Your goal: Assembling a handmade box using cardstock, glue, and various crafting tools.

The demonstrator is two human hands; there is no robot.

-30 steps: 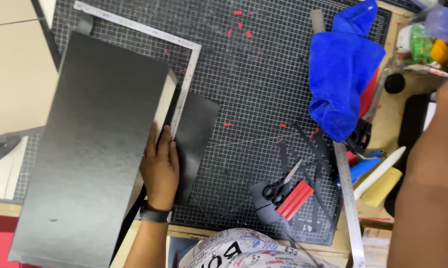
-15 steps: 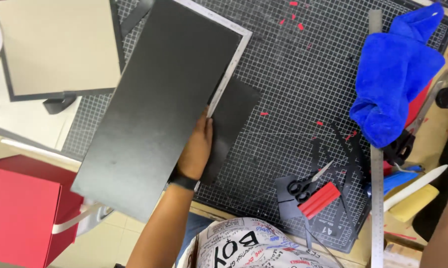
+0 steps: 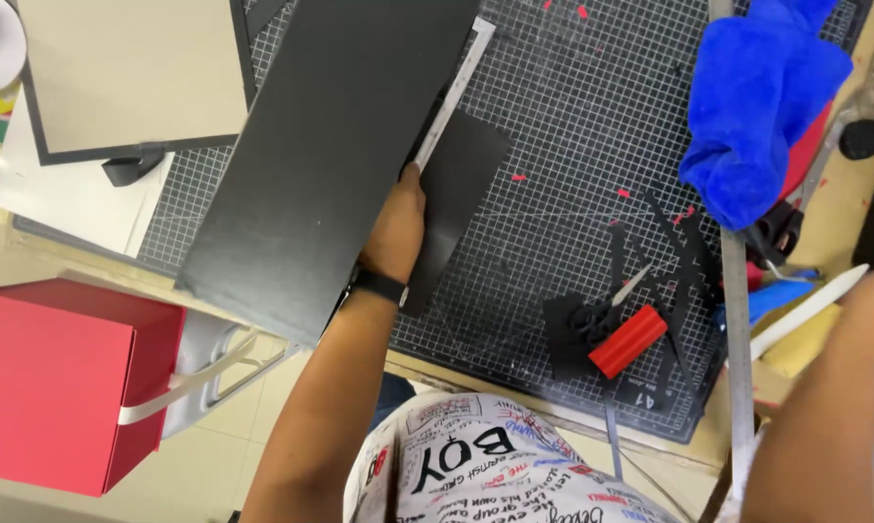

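Seen from above, the left hand [image 3: 395,228] grips the right edge of a large black board [image 3: 325,145], a stiff matte rectangle with a faintly brushed surface. Its fingers are tucked behind the board, out of sight, so only the back of the hand and a dark wristband show. The board tilts from 7 o'clock up to 12 o'clock, raised over the gridded cutting mat [image 3: 572,126] that covers the table; its top is cut off by the frame.

Just right of the hand lies a smaller black card piece [image 3: 456,194], and a steel ruler [image 3: 454,89] shows along the board's right edge.

At 10 o'clock sits a beige panel with a dark border [image 3: 132,73]. At 8 o'clock, below table level, a red box [image 3: 54,387] with a white ribbon handle stands on the pale floor.

At 2 o'clock a bright blue fluffy cloth [image 3: 756,107] is bunched up. At 4 o'clock, scissors [image 3: 606,305] rest on black scraps beside a red cylinder [image 3: 628,341], and a long metal ruler [image 3: 737,349] runs down.

The right arm [image 3: 824,407] enters at 4 o'clock, blurred; its hand is cut off by the frame, so I cannot tell how its fingers are set.
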